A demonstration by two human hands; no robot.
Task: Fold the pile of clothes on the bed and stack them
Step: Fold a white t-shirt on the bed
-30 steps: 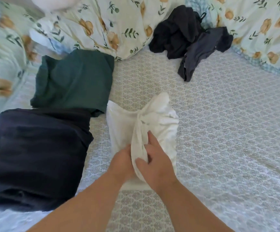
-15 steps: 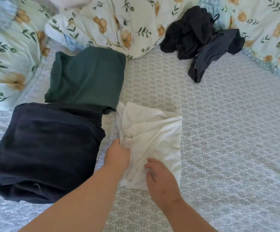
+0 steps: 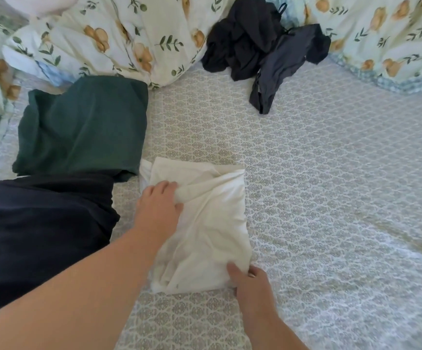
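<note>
White garment (image 3: 205,223) gripped on the bed (image 3: 331,198)

Its upper left edge is pinched by the left hand (image 3: 158,210); its lower right corner is pinched by the right hand (image 3: 251,286).

Setting: home bedroom. Bed (image 3: 318,185) covered by a grey-and-white patterned sheet, with a floral duvet (image 3: 119,39) bunched along its far edge. Loose dark clothes (image 3: 250,44) and folded garments (image 3: 83,125) lie on the sheet.
</note>
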